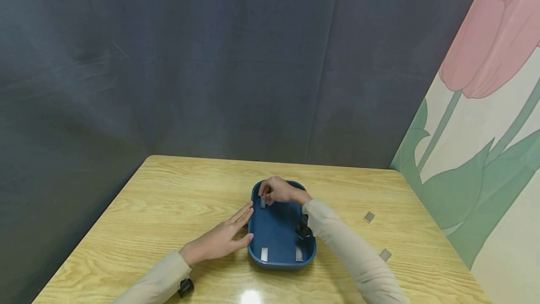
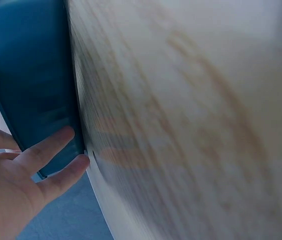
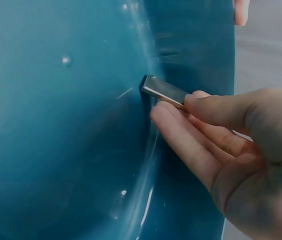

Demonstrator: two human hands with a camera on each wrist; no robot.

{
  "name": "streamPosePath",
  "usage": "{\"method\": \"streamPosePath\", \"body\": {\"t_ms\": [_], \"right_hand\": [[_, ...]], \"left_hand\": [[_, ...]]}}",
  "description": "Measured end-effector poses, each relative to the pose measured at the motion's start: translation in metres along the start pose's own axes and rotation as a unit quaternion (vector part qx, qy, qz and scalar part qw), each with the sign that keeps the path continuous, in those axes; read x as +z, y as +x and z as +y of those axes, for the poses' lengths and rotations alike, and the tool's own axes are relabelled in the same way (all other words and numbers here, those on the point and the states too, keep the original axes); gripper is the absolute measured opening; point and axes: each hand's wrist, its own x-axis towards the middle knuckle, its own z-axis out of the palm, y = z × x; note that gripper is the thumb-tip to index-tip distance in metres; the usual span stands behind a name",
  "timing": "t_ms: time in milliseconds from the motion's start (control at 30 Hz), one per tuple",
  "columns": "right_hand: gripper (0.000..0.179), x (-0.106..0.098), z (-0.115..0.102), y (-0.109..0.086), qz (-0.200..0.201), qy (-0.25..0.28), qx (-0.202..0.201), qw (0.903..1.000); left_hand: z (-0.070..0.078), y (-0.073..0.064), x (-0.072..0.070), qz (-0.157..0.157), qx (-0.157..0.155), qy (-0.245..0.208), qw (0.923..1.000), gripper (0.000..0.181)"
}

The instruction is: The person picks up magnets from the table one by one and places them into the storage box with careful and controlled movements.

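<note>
At the near end of the blue plastic tub (image 1: 276, 231), a left metal block (image 1: 264, 254) and a right metal block (image 1: 299, 253) are sitting inside, clear of both hands. Beyond the right sleeve (image 1: 358, 252), a partly hidden loose block (image 1: 385, 254) is lying on the wood-grain table (image 1: 168, 201). The left hand (image 1: 219, 240) is resting its extended fingers against the tub's outer left wall, gripping nothing. Farther back on the table, another loose block (image 1: 369, 217) is lying. Inside the tub's far-left corner, the right hand (image 1: 276, 189) is pinching a held block (image 3: 163, 90) between thumb and fingers. The work seems to be standing midway: two blocks are occupying the near corners, one is being handled, and two are lying outside; the far-right corner is being screened by the right hand. No brand, label or writing is showing legibly. Behind everything, a dark curtain (image 1: 211, 60) is hanging beside a painted tulip (image 1: 476, 46)
</note>
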Motion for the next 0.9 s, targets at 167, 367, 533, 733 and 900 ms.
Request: {"method": "streamPosePath", "body": {"t_ms": [167,367,533,733,900], "right_hand": [[0.013,0.003,0.005,0.003,0.008,-0.005,0.009,0.9999],[0.011,0.006,0.007,0.006,0.029,-0.024,0.010,0.9993],[0.009,0.008,0.008,0.006,0.041,-0.031,0.017,0.9985],[0.009,0.010,0.009,0.006,0.052,-0.035,0.013,0.9979],[0.011,0.011,0.010,0.006,0.061,-0.053,0.007,0.9967]], "left_hand": [[0.001,0.000,0.000,0.002,0.000,0.003,1.0000,0.071],[0.001,0.000,0.001,0.005,0.001,0.001,1.0000,0.071],[0.001,0.000,0.001,0.008,0.000,0.004,1.0000,0.071],[0.000,0.000,0.002,0.011,0.002,0.006,0.9999,0.071],[0.001,0.001,0.001,0.012,0.003,0.008,0.9999,0.071]]}}
